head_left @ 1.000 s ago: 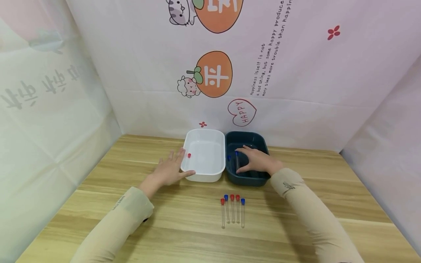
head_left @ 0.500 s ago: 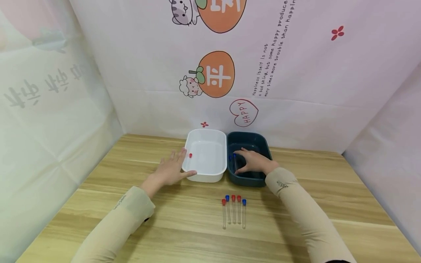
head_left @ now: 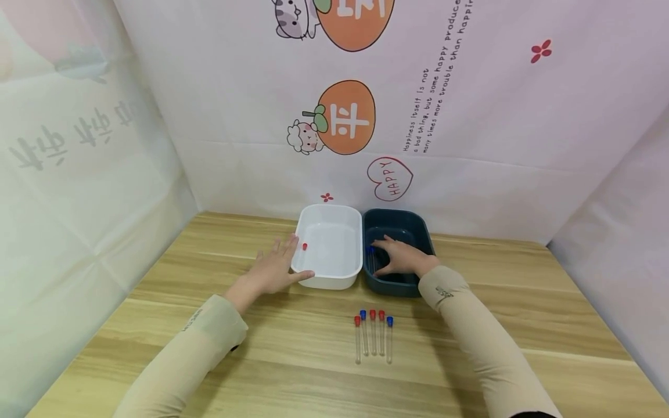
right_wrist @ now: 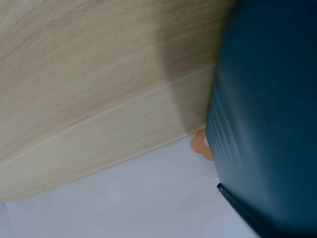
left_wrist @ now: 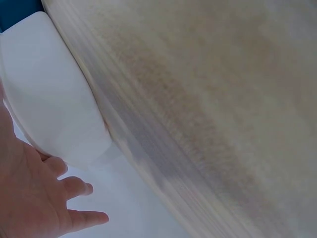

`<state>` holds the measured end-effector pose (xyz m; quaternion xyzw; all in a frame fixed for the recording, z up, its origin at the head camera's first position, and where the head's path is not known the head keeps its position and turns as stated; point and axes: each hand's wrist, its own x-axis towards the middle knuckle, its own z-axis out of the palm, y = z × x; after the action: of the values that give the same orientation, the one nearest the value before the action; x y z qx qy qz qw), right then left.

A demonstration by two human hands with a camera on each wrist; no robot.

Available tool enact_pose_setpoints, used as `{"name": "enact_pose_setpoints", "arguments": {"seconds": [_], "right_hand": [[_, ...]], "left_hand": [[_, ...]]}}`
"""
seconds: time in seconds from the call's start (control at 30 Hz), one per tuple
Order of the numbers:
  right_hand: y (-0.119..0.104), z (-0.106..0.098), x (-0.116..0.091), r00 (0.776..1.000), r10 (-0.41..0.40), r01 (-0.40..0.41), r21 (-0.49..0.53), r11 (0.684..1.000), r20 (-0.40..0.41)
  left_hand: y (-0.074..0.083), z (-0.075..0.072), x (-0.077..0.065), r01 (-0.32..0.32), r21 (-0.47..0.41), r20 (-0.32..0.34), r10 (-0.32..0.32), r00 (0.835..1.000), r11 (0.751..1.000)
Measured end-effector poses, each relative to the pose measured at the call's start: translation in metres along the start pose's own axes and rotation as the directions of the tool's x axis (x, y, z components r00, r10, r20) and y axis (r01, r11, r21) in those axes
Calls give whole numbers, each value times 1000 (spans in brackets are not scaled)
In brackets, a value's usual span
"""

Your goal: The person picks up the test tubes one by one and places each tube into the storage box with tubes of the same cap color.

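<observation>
My right hand [head_left: 402,257] reaches into the dark teal bin [head_left: 397,289] on the right. Its fingertips and thumb hold a blue-capped test tube [head_left: 371,258] near its two ends, low by the bin's left wall, close beside another blue-capped tube. In the right wrist view the bin's wall [right_wrist: 262,114] fills the right side and the hand is hidden. My left hand [head_left: 273,270], fingers spread and straight, touches the near left corner of the white bin [head_left: 329,283]. A red-capped tube [head_left: 305,247] lies in that bin. The left wrist view shows the left hand [left_wrist: 37,198] beside the white bin.
Several capped test tubes [head_left: 373,334], some red and some blue, lie in a row on the wooden table [head_left: 292,360] in front of the bins. The two bins stand side by side against a printed white cloth [head_left: 251,180]; cloth also hangs at both sides.
My right hand has moved slightly left inside the teal bin, bringing its blue-capped tube up to the other one. The left hand stays at the white bin. The head view has shifted slightly.
</observation>
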<state>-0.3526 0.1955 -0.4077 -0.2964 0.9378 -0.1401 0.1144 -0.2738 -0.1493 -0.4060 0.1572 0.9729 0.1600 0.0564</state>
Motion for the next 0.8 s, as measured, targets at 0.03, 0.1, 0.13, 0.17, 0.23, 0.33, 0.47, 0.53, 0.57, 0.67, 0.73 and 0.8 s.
{"name": "enact_pose_setpoints", "arguments": {"seconds": [0.03, 0.1, 0.13, 0.17, 0.23, 0.33, 0.47, 0.53, 0.57, 0.67, 0.73, 0.8], "right_hand": [[0, 0, 0, 1000, 0, 0, -2, 1000, 0], [1, 1, 0, 1000, -1, 1, -8, 1000, -3], [2, 1, 0, 1000, -1, 0, -11, 1000, -4], [2, 1, 1, 1000, 5, -5, -9, 1000, -2], [3, 1, 1, 1000, 10, -10, -13, 1000, -1], [3, 2, 1, 1000, 22, -22, -5, 1000, 12], [4, 2, 2, 999, 26, -26, 3, 1000, 23], [4, 2, 2, 999, 28, -28, 2, 1000, 26], [4, 2, 2, 999, 30, -30, 1, 1000, 26], [5, 3, 2, 999, 28, -28, -4, 1000, 27], [5, 3, 2, 999, 31, -30, -1, 1000, 29], [5, 3, 2, 999, 28, -27, -7, 1000, 33]], "left_hand": [[0, 0, 0, -1, 0, 0, 1, 1000, 1000], [0, 1, 0, -1, 3, 0, 1, 1000, 1000], [-1, 1, 1, -2, 3, -2, 2, 1000, 1000], [-1, 1, 1, -1, 3, -2, 1, 1000, 1000], [-1, 1, 1, -1, 2, -3, 1, 1000, 1000], [-1, 1, 1, 0, 1, 0, 0, 1000, 1000], [0, 0, 1, 1, -2, 0, -1, 1000, 1000], [0, 0, 1, 0, 0, 0, 0, 1000, 1000], [0, 0, 1, -1, -1, 0, 1, 1000, 1000], [0, 1, 1, -1, 5, 1, 1, 1000, 1000], [0, 1, 1, -2, 7, 0, 2, 1000, 1000], [0, 1, 1, -1, 10, -1, 1, 1000, 1000]]}}
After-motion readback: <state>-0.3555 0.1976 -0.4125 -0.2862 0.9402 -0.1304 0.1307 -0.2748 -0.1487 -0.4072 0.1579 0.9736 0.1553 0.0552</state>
